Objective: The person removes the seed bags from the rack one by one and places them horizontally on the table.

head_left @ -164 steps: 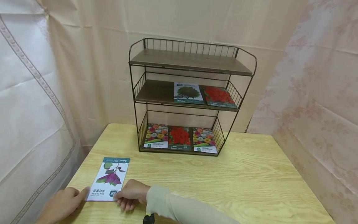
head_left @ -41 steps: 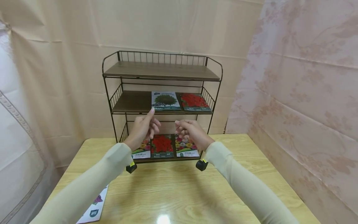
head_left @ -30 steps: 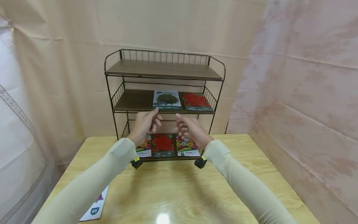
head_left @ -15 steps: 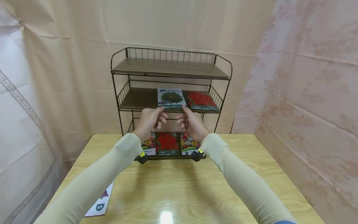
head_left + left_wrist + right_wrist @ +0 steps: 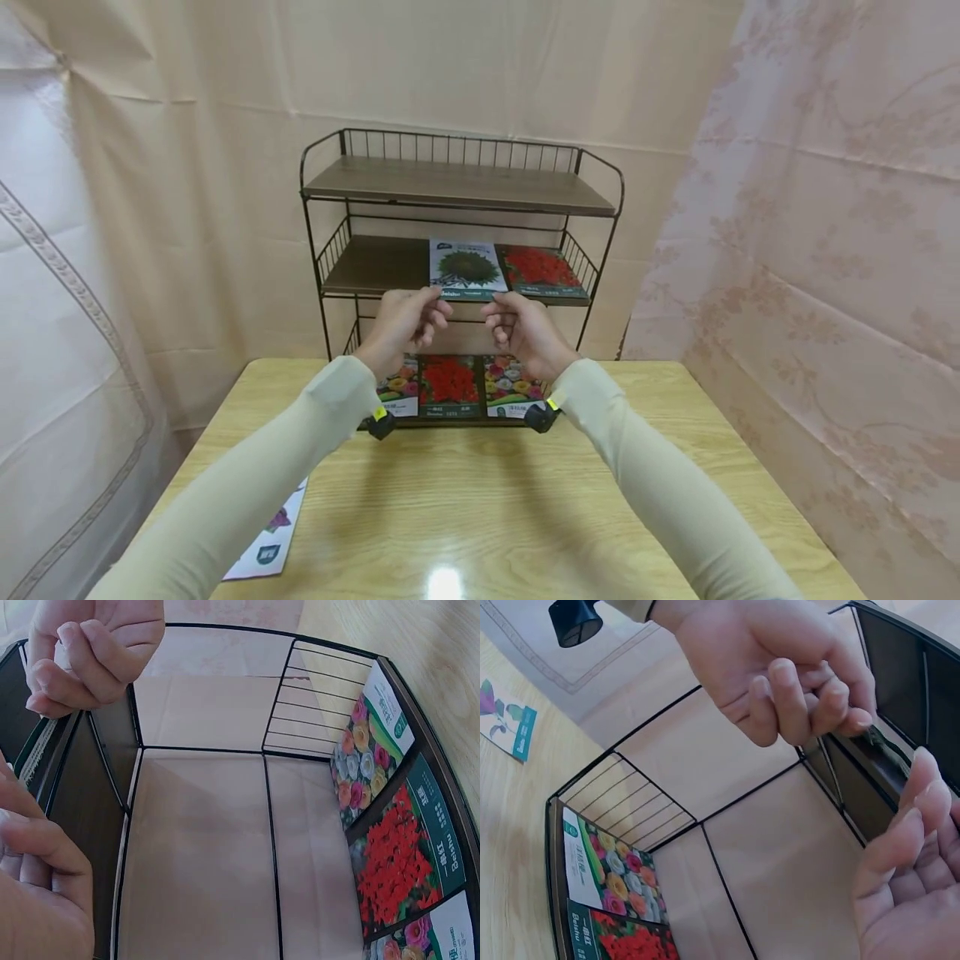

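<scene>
A white seed packet with a dark green spiky plant picture (image 5: 468, 267) lies on the middle shelf, its front edge at the shelf's lip. My left hand (image 5: 405, 325) pinches its front left corner between thumb and fingers. At the front right corner, my right hand (image 5: 528, 329) pinches the same packet, its other fingers curled below the edge. In the left wrist view only the packet's thin edge (image 5: 37, 754) shows between the hands. A red-flower seed packet (image 5: 542, 267) lies just right of it on that shelf.
The black wire rack (image 5: 465, 185) has three brown shelves. Its bottom shelf holds two mixed-flower packets (image 5: 512, 387) with a red-flower packet (image 5: 450, 383) between them. On the wooden table (image 5: 465, 500), a purple-flower packet (image 5: 266, 537) lies partly under the left sleeve.
Both hands left the purple-flower packet on the table and rose to the middle shelf. In the last half second, the green-plant packet has shifted slightly right and toward me.
</scene>
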Demonstrator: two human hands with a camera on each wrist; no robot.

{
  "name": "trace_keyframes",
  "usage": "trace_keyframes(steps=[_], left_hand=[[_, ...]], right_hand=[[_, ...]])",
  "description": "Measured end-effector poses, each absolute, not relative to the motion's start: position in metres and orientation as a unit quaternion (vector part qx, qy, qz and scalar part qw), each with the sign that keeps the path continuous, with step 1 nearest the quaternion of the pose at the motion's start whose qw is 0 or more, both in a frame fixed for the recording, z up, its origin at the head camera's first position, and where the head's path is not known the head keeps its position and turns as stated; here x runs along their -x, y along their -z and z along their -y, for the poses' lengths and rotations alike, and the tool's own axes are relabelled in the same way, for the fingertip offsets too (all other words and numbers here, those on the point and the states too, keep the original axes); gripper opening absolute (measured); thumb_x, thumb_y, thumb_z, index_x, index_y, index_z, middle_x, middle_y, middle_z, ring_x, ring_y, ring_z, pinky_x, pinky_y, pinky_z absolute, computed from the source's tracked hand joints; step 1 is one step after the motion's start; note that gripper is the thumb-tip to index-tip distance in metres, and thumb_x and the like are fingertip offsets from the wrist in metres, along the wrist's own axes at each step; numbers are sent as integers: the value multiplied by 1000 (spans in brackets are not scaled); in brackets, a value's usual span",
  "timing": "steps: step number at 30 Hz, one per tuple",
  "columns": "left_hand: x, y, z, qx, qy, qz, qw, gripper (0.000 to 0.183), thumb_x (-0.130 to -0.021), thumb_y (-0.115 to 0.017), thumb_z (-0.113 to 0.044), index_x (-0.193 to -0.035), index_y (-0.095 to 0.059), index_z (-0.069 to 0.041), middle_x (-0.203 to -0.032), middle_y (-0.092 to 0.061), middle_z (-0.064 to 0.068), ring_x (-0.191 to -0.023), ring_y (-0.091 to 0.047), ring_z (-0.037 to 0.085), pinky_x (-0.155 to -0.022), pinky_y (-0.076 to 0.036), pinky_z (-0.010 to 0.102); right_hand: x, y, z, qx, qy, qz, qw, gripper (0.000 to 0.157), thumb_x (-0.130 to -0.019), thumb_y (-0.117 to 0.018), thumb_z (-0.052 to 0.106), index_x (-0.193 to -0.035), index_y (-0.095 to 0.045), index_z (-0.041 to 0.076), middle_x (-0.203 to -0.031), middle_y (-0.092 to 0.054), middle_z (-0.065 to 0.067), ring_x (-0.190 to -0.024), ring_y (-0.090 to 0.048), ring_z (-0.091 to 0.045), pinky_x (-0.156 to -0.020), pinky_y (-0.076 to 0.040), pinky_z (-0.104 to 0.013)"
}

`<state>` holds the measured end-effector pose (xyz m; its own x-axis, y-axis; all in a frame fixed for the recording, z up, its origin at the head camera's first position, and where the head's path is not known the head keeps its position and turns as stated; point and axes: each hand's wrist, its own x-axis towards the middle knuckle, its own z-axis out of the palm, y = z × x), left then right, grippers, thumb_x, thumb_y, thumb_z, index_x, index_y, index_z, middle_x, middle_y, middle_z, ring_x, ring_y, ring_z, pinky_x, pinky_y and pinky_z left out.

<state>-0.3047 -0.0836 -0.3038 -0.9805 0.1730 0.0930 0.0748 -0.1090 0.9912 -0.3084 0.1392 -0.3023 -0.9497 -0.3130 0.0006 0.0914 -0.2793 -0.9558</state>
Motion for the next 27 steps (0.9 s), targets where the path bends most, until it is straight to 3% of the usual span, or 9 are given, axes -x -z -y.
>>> trace_keyframes(steps=[7,20,27], left_hand=[[302,304,83,-100,-731,-674,37,40,-108,-55,-33,-105,-70,4,-74,-66,1,-46,-48,7,-45,-38,21],[301,303,87,-116,-720,-682,46,36,-108,-57,-33,-100,-70,-1,-74,-64,1,-48,-47,7,-43,-37,19],[296,302,88,-127,-711,-690,48,39,-108,-57,-31,-101,-68,6,-71,-64,1,-46,-47,8,-44,-38,20]], right_hand=[[307,298,-145,101,803,-571,134,39,-110,-49,28,-89,-71,2,-71,-66,-1,-52,-51,-8,-52,-44,-21],[304,295,-149,114,770,-615,125,34,-109,-53,26,-91,-71,3,-71,-64,-1,-53,-49,-9,-54,-44,-25],[297,297,-153,125,745,-646,111,34,-110,-52,27,-89,-69,7,-71,-59,0,-55,-46,-11,-56,-40,-27]])
